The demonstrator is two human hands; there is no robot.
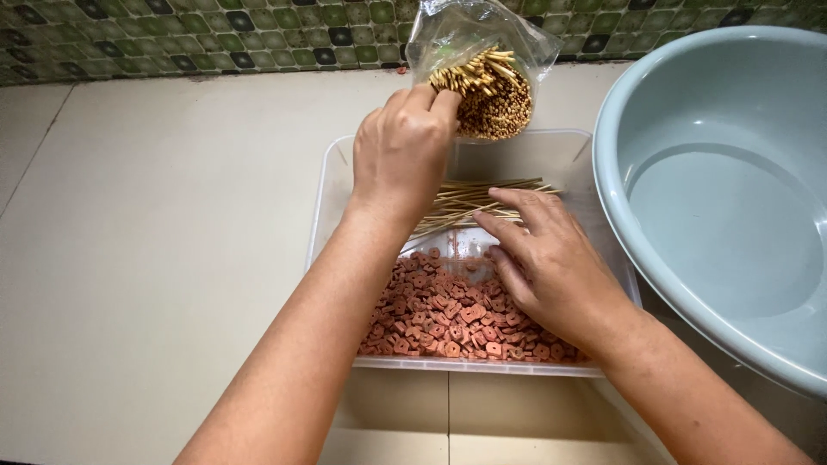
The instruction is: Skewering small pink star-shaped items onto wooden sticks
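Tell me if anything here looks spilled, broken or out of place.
Nothing stands out. The red pieces and loose skewers lie inside the clear tray; the left hand holds the bag of sticks above it.

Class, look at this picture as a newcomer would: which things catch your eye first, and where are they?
The left hand grips a clear plastic bag of thin bamboo skewers at top centre. Below, reddish-brown sliced pieces fill a clear plastic tray, beside the right hand. A grey-blue plastic basin stands right.

Clear glossy plastic bag (469, 34) (crinkled) holds pale wooden skewers (487, 95); matt grey plastic basin (732, 198).
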